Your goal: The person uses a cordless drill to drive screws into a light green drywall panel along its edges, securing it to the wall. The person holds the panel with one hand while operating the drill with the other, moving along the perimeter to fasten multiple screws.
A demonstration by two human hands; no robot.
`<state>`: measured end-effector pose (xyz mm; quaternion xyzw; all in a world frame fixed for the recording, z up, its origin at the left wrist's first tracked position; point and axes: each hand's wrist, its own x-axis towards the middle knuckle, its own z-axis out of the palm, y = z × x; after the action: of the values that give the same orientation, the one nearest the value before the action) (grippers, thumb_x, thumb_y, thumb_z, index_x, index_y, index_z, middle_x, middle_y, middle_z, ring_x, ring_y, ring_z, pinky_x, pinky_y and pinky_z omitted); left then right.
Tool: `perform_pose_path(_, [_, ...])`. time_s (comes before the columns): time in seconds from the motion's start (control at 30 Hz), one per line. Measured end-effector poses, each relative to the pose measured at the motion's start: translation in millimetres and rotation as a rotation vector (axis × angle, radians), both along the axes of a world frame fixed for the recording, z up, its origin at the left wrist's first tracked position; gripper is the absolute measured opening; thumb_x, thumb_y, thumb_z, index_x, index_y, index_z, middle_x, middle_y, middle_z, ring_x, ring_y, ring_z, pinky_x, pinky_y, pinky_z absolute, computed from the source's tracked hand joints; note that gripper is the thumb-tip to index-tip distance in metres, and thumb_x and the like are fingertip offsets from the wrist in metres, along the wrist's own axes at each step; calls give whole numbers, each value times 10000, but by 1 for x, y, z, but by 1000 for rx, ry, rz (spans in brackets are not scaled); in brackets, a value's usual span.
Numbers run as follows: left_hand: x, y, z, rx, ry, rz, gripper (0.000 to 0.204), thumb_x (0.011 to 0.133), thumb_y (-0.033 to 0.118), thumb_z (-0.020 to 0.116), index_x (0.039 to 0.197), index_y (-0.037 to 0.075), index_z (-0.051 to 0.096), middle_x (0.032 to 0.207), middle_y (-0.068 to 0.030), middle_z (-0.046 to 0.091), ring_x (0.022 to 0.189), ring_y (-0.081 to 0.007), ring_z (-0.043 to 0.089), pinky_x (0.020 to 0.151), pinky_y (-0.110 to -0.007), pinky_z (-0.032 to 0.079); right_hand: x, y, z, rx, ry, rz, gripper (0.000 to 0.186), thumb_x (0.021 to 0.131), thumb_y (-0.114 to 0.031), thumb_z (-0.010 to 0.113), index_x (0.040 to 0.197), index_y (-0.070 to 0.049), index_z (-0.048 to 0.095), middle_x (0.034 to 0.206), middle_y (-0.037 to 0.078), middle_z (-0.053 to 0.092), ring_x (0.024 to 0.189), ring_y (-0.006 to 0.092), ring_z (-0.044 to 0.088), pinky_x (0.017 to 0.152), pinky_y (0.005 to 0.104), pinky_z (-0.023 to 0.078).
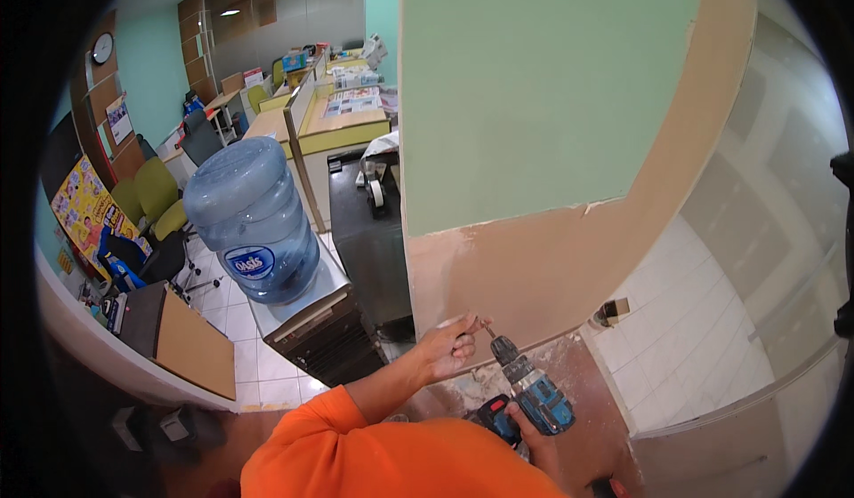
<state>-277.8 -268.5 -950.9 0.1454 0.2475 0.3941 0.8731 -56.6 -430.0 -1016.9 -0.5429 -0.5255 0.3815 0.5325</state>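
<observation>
A blue-and-black cordless drill (pixel 539 397) is gripped by its handle in my right hand (pixel 531 433), its chuck and bit pointing up and left toward the wall. My left hand (pixel 442 352) is closed in a pinch right at the tip of the bit. Whatever lies between those fingertips is too small to make out. Just beyond both hands stands the lower wall panel (pixel 516 267), bare and tan under a pale green painted area (pixel 543 98).
At my left a water dispenser (pixel 311 320) carries a large blue water bottle (pixel 253 218). Behind it stands a dark cabinet (pixel 369 249) with a tape roll on top. Dusty debris (pixel 485 382) lies at the wall's foot. A brush-like object (pixel 611 311) stands near the white tiles.
</observation>
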Motion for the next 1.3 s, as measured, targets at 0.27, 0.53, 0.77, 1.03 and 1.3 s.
perform_pose_path(0.27, [-9,5,14,1,-81,-13,138,1048,260,588,1070,124,580,1171,-32,629,567,-36,371,486,-186,338,-13,11,29,34,-81,25,162,894,-148,777,985,-59,677,891,41,671,820,190,628,736,363,510])
perform_pose_path(0.53, [-25,9,15,27,-129,43,162,1040,262,601,1079,105,582,1119,-35,628,563,-34,375,477,-186,334,-25,16,40,84,-163,26,195,892,-143,787,1034,-47,694,938,54,697,854,190,642,772,360,515])
perform_pose_path(0.77, [-52,14,21,172,36,32,201,1026,275,630,1030,77,597,1071,-41,639,558,-35,344,495,-193,337,-43,25,45,152,-388,66,277,870,-259,823,1011,-53,704,921,85,726,804,229,684,720,361,547])
perform_pose_path(1.03, [-79,18,21,228,-21,36,215,1043,273,601,1048,58,597,1079,-63,658,539,-26,349,486,-190,344,-66,33,45,219,-570,74,319,875,-292,811,1051,-51,700,913,83,715,806,238,675,701,368,539])
perform_pose_path(1.3, [-91,35,25,250,-150,55,248,1037,297,614,1060,50,606,1083,-62,664,524,-19,357,470,-189,339,-90,45,47,55,-336,88,236,952,-249,727,1092,-62,697,970,73,698,877,249,646,770,408,505])
